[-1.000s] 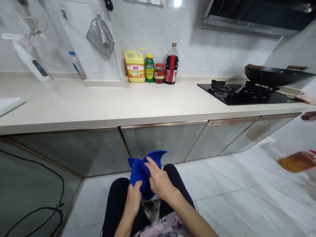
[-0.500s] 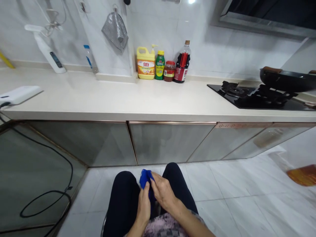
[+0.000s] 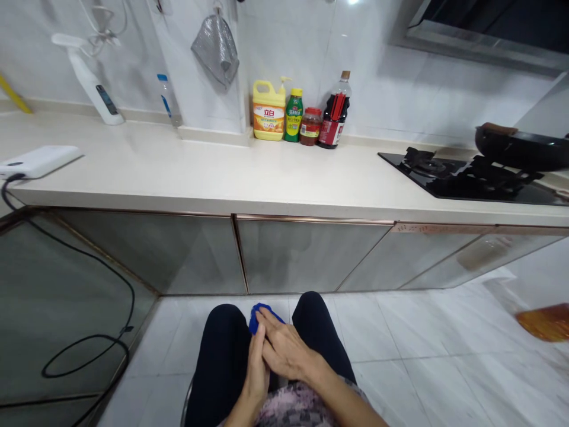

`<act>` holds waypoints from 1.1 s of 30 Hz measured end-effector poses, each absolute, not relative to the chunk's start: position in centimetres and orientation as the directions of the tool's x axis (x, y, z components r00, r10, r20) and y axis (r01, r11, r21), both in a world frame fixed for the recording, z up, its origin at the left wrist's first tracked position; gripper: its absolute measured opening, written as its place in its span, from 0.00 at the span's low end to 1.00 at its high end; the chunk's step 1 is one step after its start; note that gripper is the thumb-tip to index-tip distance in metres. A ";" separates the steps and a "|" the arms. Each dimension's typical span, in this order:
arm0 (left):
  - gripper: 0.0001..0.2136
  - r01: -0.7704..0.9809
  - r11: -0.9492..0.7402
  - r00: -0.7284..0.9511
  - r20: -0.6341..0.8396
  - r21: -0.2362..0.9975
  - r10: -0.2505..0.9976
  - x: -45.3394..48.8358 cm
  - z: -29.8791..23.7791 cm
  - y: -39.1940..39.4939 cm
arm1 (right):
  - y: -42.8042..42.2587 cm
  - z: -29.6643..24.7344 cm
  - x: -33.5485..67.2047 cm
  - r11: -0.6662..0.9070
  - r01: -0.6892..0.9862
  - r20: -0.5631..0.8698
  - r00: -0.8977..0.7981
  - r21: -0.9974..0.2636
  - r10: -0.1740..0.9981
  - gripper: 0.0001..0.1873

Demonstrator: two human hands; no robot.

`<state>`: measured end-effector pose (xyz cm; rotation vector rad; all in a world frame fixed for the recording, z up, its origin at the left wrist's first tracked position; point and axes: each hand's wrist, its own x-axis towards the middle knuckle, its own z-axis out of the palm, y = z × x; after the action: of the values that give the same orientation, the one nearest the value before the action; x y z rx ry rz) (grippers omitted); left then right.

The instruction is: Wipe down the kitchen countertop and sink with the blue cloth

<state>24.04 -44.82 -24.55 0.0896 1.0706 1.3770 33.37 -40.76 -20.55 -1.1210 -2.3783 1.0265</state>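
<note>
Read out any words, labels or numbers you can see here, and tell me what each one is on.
"立白": label on the yellow jug.
Green bottle: label too small to read.
Red jar: label blurred.
Dark bottle: label blurred.
Strip on the cabinet edge: marks too small to read.
Cloth: no text showing.

Left hand (image 3: 256, 372) against right hand (image 3: 284, 354), between thighs

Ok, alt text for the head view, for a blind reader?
The left hand and right hand press a bunched blue cloth between the person's knees, facing a kitchen counter. Bottles stand at its back; a wok sits on the stove.
</note>
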 end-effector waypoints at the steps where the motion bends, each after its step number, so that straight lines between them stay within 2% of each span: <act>1: 0.19 -0.762 0.284 -0.159 -0.594 0.581 0.788 24.0 -24.2 -44.7 | -40.8 -20.3 33.5 0.424 0.529 -0.046 -0.663 -0.735 0.747 0.31; 3: 0.19 -0.794 0.308 -0.149 -0.657 0.525 0.739 23.8 -23.5 -44.4 | -40.9 -19.7 33.7 0.397 0.494 -0.066 -0.685 -0.774 0.725 0.30; 5: 0.17 -0.804 0.287 -0.202 -0.692 0.522 0.693 23.5 -22.6 -43.8 | -40.8 -19.4 33.8 0.348 0.416 -0.030 -0.677 -0.840 0.735 0.27; 8: 0.13 -0.827 0.209 -0.269 -0.693 0.522 0.669 22.8 -21.1 -42.7 | -39.8 -19.7 34.5 0.110 0.151 0.020 -0.501 -0.982 0.865 0.24; 10: 0.14 -0.857 0.155 -0.268 -0.681 0.492 0.681 22.1 -19.8 -41.9 | -39.0 -20.4 35.5 -0.082 -0.090 -0.054 -0.275 -0.993 0.960 0.25; 12: 0.16 -0.879 0.102 -0.268 -0.660 0.466 0.702 21.3 -18.4 -41.2 | -38.4 -21.5 36.6 -0.213 -0.263 -0.196 -0.091 -0.941 0.976 0.24; 13: 0.17 -0.884 0.074 -0.278 -0.647 0.461 0.710 21.0 -17.7 -40.9 | -38.4 -22.1 37.1 -0.282 -0.310 -0.279 -0.055 -0.908 0.959 0.23; 14: 0.17 -0.887 0.049 -0.288 -0.632 0.459 0.719 20.7 -17.1 -40.7 | -38.5 -22.8 37.5 -0.362 -0.331 -0.362 -0.065 -0.871 0.930 0.21; 16: 0.18 -0.890 0.007 -0.306 -0.607 0.457 0.734 20.2 -16.1 -40.4 | -39.4 -24.0 37.7 -0.539 -0.307 -0.501 -0.201 -0.784 0.842 0.21; 19: 0.18 -0.892 -0.042 -0.320 -0.565 0.449 0.760 19.9 -15.7 -40.4 | -41.4 -25.4 36.6 -0.723 -0.247 -0.556 -0.498 -0.645 0.666 0.21; 22: 0.18 -0.907 -0.068 -0.295 -0.514 0.415 0.805 19.7 -16.5 -40.7 | -42.4 -25.9 34.7 -0.788 -0.288 -0.482 -0.662 -0.544 0.574 0.21; 25: 0.19 -0.923 -0.100 -0.266 -0.429 0.372 0.863 19.6 -17.6 -40.9 | -42.4 -25.8 33.1 -0.800 -0.365 -0.459 -0.672 -0.477 0.581 0.23; 27: 0.19 -0.938 -0.088 -0.243 -0.456 0.334 0.856 19.5 -17.7 -40.8 | -42.2 -25.5 32.6 -0.795 -0.405 -0.473 -0.647 -0.452 0.598 0.21; 30: 0.21 -0.946 -0.035 -0.228 -0.586 0.322 0.777 19.3 -16.8 -40.4 | -42.1 -25.4 33.0 -0.761 -0.428 -0.510 -0.567 -0.488 0.647 0.23; 33: 0.19 -0.920 -0.012 -0.292 -0.662 0.392 0.690 19.0 -15.9 -39.9 | -41.8 -25.5 34.5 -0.706 -0.357 -0.549 -0.452 -0.611 0.703 0.28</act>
<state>19.02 -39.87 -15.89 -0.3351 0.9365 1.6304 34.45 -41.81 -25.49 -1.0870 -0.5498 2.1695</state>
